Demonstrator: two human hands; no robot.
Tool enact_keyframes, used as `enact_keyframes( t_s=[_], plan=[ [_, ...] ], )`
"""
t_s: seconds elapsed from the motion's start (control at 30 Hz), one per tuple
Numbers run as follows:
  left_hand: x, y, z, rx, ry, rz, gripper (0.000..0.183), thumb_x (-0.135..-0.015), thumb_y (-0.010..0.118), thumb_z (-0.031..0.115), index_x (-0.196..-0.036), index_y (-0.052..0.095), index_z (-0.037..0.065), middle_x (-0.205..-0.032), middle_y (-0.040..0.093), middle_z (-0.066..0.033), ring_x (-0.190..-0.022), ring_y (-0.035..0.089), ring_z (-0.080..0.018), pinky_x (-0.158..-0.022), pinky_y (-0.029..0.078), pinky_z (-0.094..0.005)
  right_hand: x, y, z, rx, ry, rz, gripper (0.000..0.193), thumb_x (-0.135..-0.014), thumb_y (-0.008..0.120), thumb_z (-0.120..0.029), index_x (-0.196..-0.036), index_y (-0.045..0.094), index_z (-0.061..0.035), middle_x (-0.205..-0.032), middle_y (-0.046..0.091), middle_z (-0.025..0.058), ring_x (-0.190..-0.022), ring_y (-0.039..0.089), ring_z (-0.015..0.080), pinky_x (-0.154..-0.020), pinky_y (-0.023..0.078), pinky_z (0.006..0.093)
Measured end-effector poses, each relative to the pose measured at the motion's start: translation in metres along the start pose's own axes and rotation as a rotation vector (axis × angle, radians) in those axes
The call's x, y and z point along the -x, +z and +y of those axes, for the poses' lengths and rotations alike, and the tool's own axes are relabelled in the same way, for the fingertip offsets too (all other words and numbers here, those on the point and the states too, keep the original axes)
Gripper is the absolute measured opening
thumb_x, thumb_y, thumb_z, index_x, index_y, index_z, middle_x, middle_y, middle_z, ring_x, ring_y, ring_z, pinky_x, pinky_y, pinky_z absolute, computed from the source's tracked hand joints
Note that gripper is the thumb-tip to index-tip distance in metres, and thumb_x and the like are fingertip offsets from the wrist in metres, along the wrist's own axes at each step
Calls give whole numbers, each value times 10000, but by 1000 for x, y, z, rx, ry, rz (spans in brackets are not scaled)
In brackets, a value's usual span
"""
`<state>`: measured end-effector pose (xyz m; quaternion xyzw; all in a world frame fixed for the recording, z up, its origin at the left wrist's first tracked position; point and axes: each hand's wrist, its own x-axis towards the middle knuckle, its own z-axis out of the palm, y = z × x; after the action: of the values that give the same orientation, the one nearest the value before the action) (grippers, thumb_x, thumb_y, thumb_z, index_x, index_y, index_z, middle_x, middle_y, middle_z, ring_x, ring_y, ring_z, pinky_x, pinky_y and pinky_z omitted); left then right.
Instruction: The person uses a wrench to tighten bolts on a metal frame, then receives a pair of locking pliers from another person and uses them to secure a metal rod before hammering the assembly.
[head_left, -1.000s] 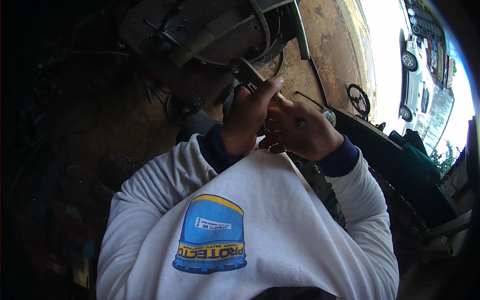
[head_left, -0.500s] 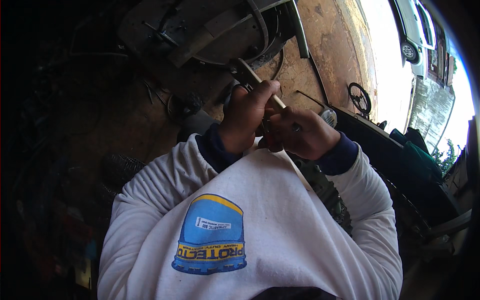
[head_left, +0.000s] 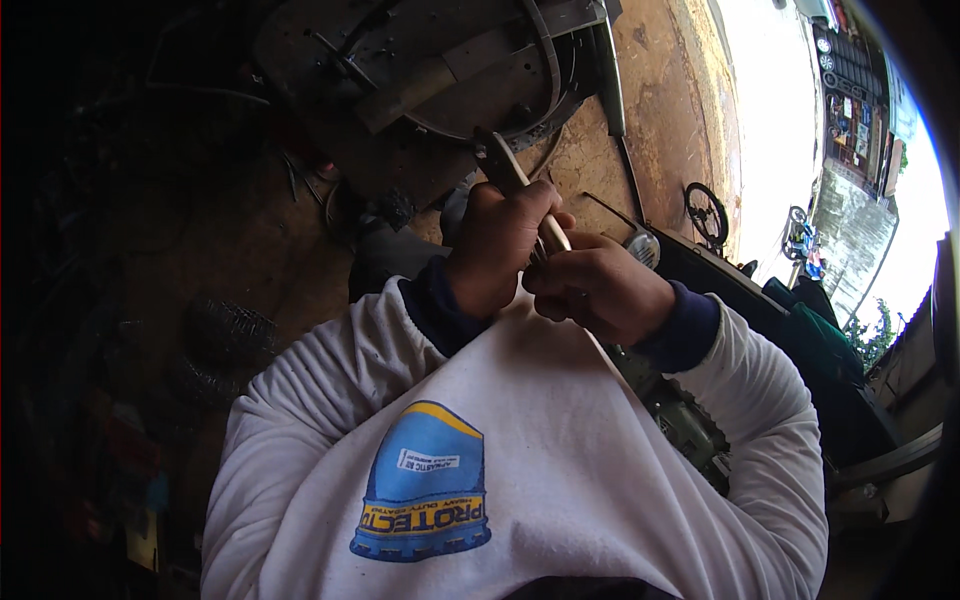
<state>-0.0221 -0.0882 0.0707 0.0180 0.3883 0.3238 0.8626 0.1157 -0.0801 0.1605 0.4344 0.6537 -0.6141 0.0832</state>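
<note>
In front of my chest, my left hand is wrapped round a long, narrow tool with a pale, flat-sided handle and a darker head. The head points up and away, toward a round metal workpiece. I cannot make out the tool's exact kind. My right hand is closed at the lower end of the handle, its fingers curled in. Whatever lies inside those fingers is hidden. Both hands nearly touch each other.
The dark metal workpiece has a curved rim and a bar across it. A bicycle wheel stands to the right, past a long dark bench or ledge. Coiled wire lies at left. Bright open ground with vehicles shows beyond.
The tool's head has shifted slightly down and right with my left hand. My right fingers have curled closer round the handle end; a red bit seen under them before is now hidden.
</note>
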Motion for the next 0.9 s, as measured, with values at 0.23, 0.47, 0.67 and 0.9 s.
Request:
enact_keyframes(
  t_s=[0.23, 0.47, 0.67, 0.9],
  plan=[
    [-1, -1, 0, 53, -26, -38, 224, -854, 566, 203, -889, 573, -19, -862, 648, -141, -760, 652, -193, -703, 558, -314, -1, -2, -7, -240, 187, 30, 158, -842, 651, 29, -999, 661, 11, -935, 600, 101, -824, 660, 199, -685, 543, 300],
    [11, -2, 18, -9, -100, -149, 279, -890, 561, 265, -909, 570, -14, -850, 641, -122, -727, 650, -177, -661, 560, -308, -6, -1, -11, -741, 499, 126, 375, -955, 582, -378, -1030, 590, -11, -859, 583, 50, -751, 597, 106, -662, 486, 244],
    [-3, -4, -4, 64, 101, -128, 287, -936, 580, 314, -912, 547, 30, -774, 592, -78, -710, 626, -164, -656, 529, -305, 12, -4, -20, -684, 459, 204, 624, -954, 460, -596, -1049, 596, 6, -866, 605, 63, -775, 599, 130, -722, 489, 271],
    [3, -3, -8, 237, 26, -151, 350, -940, 605, 426, -934, 532, 83, -756, 585, -66, -706, 623, -166, -637, 511, -303, 23, 7, -52, 123, 326, 553, 447, -859, 729, -321, -1140, 591, -2, -678, 620, 87, -589, 601, 142, -560, 475, 301]
  ],
)
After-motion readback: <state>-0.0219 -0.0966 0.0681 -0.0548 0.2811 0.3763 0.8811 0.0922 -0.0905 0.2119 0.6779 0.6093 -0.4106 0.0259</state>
